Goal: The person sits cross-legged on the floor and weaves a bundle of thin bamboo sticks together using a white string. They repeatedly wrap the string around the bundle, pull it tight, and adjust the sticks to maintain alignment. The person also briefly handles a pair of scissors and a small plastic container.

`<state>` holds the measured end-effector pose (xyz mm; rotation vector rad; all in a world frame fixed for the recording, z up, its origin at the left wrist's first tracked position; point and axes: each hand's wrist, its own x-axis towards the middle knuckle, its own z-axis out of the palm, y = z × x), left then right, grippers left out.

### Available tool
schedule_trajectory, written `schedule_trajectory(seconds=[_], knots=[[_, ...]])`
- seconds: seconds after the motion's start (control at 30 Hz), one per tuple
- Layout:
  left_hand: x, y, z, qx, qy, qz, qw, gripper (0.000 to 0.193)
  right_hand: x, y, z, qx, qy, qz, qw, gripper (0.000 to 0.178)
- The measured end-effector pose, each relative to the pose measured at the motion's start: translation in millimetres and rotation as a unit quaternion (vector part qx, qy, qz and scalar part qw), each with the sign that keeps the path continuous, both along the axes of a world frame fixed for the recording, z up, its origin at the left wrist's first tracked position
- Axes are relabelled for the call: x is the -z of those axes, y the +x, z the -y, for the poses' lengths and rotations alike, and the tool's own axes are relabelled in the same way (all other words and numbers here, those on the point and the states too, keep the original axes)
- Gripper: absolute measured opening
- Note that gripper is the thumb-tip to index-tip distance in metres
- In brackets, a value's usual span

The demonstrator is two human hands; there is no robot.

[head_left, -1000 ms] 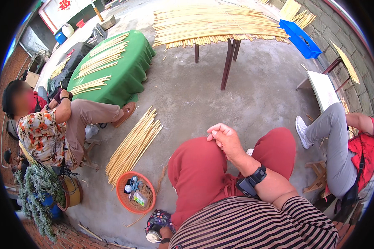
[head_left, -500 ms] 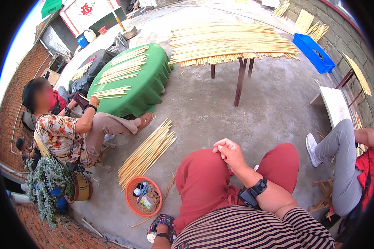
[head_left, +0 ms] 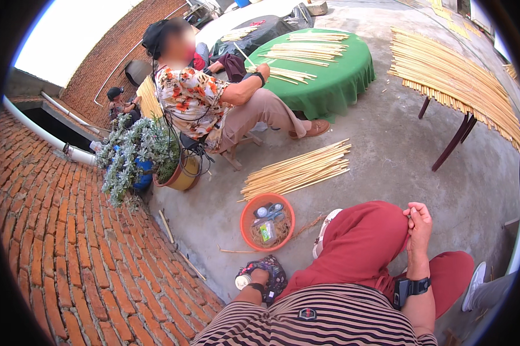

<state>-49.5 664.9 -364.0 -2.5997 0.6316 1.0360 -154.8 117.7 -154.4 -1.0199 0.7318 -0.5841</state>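
My left hand (head_left: pixel 261 276) is low at my left side, at a dark patterned cloth bag (head_left: pixel 277 278). A round white lid-like thing (head_left: pixel 243 281) sits right beside it, and the fingers are mostly hidden. My right hand (head_left: pixel 419 224) is raised by my red-trousered knee, its fingers curled in and thumb against them. Whether anything small is pinched there I cannot make out. In front of the bag stands an orange plastic basket (head_left: pixel 291 222) holding scissors (head_left: pixel 271 214), a white ball-shaped thing (head_left: pixel 262 211), a green-and-white packet (head_left: pixel 265 232) and dry brown fibres.
Beyond the basket a pile of thin pale sticks (head_left: pixel 297 169) lies on the concrete. A co-worker (head_left: pixel 190 98) sits at a green-covered round table (head_left: pixel 352 75) with more sticks. Stick-laden table (head_left: pixel 453 81) stands at right; potted plant (head_left: pixel 182 173) and brick wall (head_left: pixel 69 242) at left.
The view has swung left, so the basket, sticks and co-worker appear farther right. My right hand's fingers have turned more upright by the knee. My left hand stays at the patterned bag.
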Motion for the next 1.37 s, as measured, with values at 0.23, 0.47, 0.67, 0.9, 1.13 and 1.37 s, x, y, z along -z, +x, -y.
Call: schedule_trajectory(seconds=[0.23, 0.47, 0.67, 0.9, 1.13, 1.37], knots=[[24, -12, -32, -0.237, -0.04, 0.069, 0.968, 0.027, -6, 8, -3, -0.022, -0.009, 0.017, 1.0, 0.013], [5, 16, 22, -0.714, -0.135, 0.015, 0.687, 0.022, -7, -8, 4, -0.03, -0.043, -0.007, 0.999, 0.015], [8, 16, 19, -0.75, -0.178, 0.039, 0.636, 0.021, 8, -18, 13, -0.016, -0.036, -0.01, 0.999, 0.016], [0, 23, 21, -0.73, -0.134, 0.008, 0.67, 0.038, 12, -17, 15, -0.013, -0.025, -0.026, 0.999, 0.015], [-13, -11, 30, -0.61, -0.162, 0.061, 0.773, 0.07, 10, -9, 12, -0.019, -0.024, -0.015, 0.999, 0.015], [9, -10, 8, -0.612, -0.186, 0.051, 0.767, 0.072, 11, -9, 11, -0.023, -0.02, -0.003, 1.0, 0.015]])
